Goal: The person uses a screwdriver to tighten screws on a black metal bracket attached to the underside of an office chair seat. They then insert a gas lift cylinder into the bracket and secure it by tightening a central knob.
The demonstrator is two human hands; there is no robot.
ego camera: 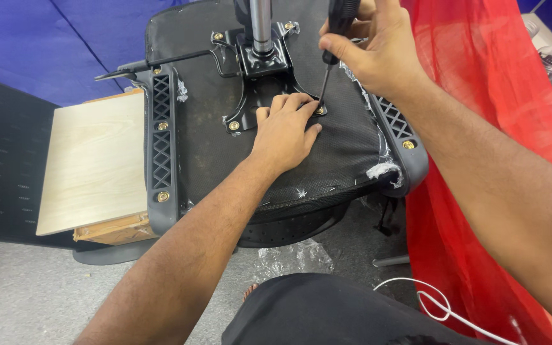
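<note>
Upturned office chair seat (pixel 225 147), black fabric underside facing up, filling centre of view; black plastic side rail (pixel 161 147) w/ lattice cut-outs & brass bolts along its left edge, matching rail (pixel 398 131) at right. Red cloth (pixel 480 160) draped down right side, blue sheet (pixel 65 45) behind at top left. Pale wood board (pixel 94 163) lying flat just beside left rail, atop a cardboard box. Black metal mounting plate (pixel 260 70) bolted at seat centre, chrome gas-lift post (pixel 261 22) rising from it, thin black lever (pixel 154 62) sticking out to the left. Left hand (pixel 283 131) flat on fabric, palm down, fingers curled round a brass screw (pixel 319 110) at plate's lower right corner, fingertips touching plate edge, holding nothing. Right hand (pixel 372 48) above & to the right, closed tight round black handle of screwdriver (pixel 330 57); shaft angled down-left, tip seated on that screw, right by left forefinger. White cable (pixel 436 303) on grey floor, bottom right.
</note>
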